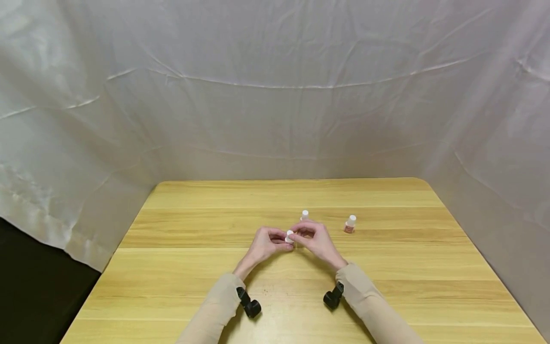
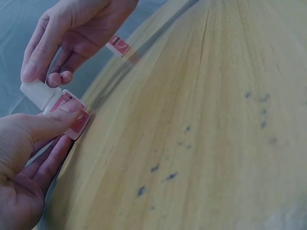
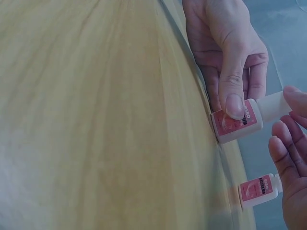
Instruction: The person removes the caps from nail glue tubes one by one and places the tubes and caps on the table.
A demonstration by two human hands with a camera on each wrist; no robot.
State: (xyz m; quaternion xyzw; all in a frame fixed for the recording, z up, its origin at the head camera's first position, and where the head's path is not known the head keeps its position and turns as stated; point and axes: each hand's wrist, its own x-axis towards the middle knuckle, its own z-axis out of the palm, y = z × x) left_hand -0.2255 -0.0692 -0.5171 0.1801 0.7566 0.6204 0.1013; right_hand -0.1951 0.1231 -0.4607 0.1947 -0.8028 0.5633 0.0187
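Observation:
A small white bottle [image 3: 253, 115] with a pink-red label and a tall white cap [image 3: 274, 105] stands upright on the table between the two hands. My left hand [image 1: 265, 246] grips its body, thumb across the label. The thumb and fingertips of my right hand [image 1: 317, 241] pinch the cap from the other side. Just behind the right hand is a second bottle [image 1: 305, 214], mostly hidden in the head view; its label shows in the right wrist view. A third bottle [image 1: 350, 224] of the same kind stands upright farther right.
The light wood table [image 1: 193, 286] carries small dark specks, plain in the left wrist view. Pale fabric sheeting [image 1: 275, 119] hangs behind the table and on both sides. Each sleeve wears a black wrist camera [image 1: 251, 307].

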